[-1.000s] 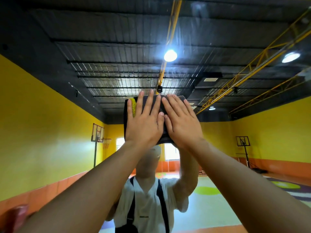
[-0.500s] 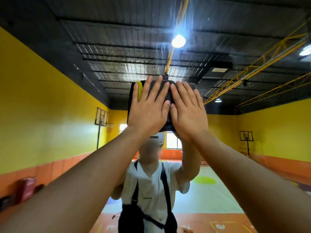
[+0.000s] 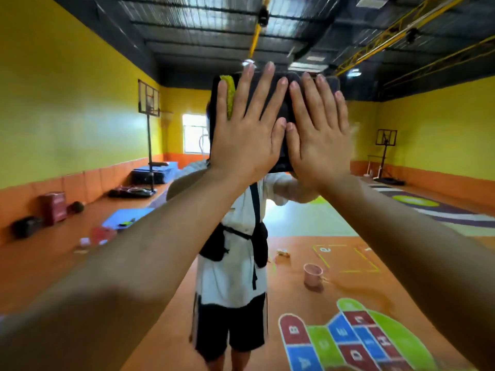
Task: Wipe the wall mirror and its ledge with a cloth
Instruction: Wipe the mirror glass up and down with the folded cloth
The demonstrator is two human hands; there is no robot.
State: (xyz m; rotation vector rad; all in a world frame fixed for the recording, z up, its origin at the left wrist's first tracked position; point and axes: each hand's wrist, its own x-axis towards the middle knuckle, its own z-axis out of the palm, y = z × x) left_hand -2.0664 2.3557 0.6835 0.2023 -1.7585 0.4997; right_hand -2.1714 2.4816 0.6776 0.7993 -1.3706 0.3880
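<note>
Dark cloth [image 3: 281,156]: spread flat against the glass and pinned under both palms. A yellow-green strip [image 3: 229,97] shows beside the left little finger.
Left hand [image 3: 246,140]: palm on the cloth, fingers straight and spread. It presses the cloth and clasps nothing.
Right hand [image 3: 318,145]: just beside the left, also flat with straight fingers, thumb touching the left thumb. It presses without clasping.
Mirror [image 3: 401,156]: fills the view beyond the fingertips and out to either side of the palms, reflecting a yellow-walled hall and the person with arms raised.
Ledge: not in view.
Step in hand: judged to be a two-handed wiping stroke high on the glass.
Doing it well: spread pressure evenly across both palms so the cloth slides without bunching. Keep the thumbs together so the hands travel as one pad, and overlap each pass with the last.
Caution: the longest fingertips appear to reach past the cloth's top edge, so drawing them back onto the fabric would avoid prints.
Remaining: probably more glass, then the ledge.
</note>
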